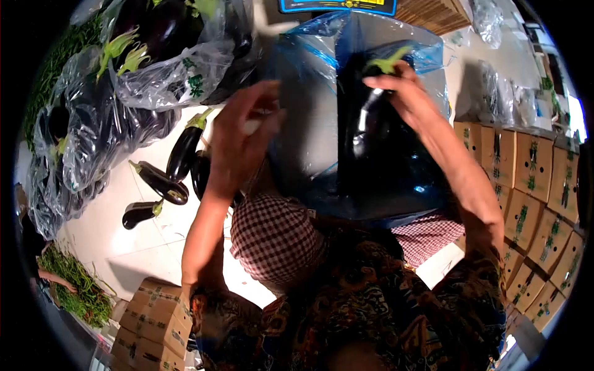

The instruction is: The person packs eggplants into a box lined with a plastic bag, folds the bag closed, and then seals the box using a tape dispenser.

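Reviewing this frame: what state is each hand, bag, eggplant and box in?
Translucent blue plastic bag: held open, upright.
Dark purple eggplant: gripped near its green stem, mostly inside that bag.
Right hand: shut on the eggplant.
Left hand: gripping the bag's rim.
Loose purple eggplants: lying on the pale floor.
Clear plastic bags: filled with eggplants.
Brown cardboard boxes: closed, stacked.
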A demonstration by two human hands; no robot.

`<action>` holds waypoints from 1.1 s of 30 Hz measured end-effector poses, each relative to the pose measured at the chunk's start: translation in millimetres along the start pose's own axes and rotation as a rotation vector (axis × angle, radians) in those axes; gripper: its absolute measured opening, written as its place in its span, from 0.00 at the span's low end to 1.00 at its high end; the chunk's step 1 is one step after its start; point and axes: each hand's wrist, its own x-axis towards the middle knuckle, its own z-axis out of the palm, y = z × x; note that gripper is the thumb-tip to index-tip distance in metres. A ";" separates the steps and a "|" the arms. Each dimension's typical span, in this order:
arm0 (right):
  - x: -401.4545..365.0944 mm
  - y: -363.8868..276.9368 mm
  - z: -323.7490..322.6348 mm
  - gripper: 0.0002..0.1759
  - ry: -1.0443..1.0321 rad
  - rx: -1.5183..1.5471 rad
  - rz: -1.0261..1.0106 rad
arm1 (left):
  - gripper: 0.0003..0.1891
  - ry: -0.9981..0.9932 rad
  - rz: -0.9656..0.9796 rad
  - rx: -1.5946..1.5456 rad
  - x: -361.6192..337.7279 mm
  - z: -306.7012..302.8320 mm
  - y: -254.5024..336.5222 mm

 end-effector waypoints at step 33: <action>-47.4 53.5 7.9 0.12 -0.593 -0.903 -0.128 | 0.25 1.303 -0.987 -0.592 -389.2 -46.7 -266.1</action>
